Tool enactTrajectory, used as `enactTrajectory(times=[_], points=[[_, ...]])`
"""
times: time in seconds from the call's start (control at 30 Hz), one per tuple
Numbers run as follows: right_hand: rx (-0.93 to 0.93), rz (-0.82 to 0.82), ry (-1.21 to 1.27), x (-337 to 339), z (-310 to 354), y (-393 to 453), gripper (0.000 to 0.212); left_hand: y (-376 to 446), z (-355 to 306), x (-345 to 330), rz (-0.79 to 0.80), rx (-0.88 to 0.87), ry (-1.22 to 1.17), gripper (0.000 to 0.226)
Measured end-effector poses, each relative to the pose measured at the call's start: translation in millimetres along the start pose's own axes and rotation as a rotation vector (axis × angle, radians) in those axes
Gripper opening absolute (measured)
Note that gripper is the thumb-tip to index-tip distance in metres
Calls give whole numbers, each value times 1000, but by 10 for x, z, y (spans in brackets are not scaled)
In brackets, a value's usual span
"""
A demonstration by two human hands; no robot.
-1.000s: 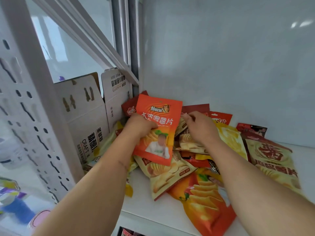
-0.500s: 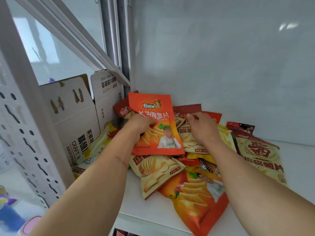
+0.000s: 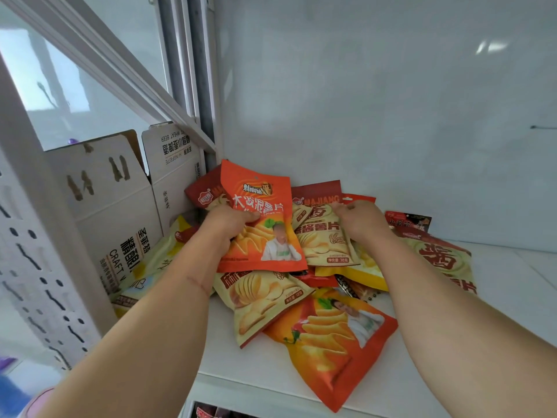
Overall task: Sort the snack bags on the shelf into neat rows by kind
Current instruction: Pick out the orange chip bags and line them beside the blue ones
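White shelf (image 3: 512, 282): L hand (image 3: 224, 224) w/ orange bag (image 3: 259, 206), R hand (image 3: 361, 221) on beige bag (image 3: 322, 239)

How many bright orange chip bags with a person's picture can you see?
2. One bright orange chip bag is held up in the left hand; another orange chip bag lies at the shelf's front edge. More may hide in the pile.

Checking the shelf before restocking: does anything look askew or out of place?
Yes. The snack bags lie in a mixed, overlapping heap on the shelf, not rows. One orange bag lies tilted, its corner over the front edge.
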State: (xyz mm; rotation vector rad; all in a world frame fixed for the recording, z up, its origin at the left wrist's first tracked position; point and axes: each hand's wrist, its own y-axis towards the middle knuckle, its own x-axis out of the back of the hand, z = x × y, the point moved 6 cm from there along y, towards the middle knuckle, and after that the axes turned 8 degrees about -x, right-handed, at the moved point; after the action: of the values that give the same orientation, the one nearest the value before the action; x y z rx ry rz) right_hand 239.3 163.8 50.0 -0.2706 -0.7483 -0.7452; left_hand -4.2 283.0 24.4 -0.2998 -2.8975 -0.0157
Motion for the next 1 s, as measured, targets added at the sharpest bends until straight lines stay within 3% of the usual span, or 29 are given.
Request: enactTrajectory(times=[0.2,0.3,0.47,0.73,0.9,1.0], points=[[-254,200,386,-155,30,-65,79,-101,5,-34,-6,-14,10,34],[-297,290,375,-217,72,-109,70,-114,18,-19,-12,-28,11,39],[-285,322,387,-189,-8,-99,44,-222,22,-26,77,-35,-145,24],[-258,204,712,302,-362,-305,21,-676,-116,-282,361,2,-355,27],[-319,48,749,650,-778,-654,29,-1004,-229,-598,511,-33,-422,31],[-337,-24,783,832,-1054,-911,22,-1223,-249,-847,586,-31,-422,32]])
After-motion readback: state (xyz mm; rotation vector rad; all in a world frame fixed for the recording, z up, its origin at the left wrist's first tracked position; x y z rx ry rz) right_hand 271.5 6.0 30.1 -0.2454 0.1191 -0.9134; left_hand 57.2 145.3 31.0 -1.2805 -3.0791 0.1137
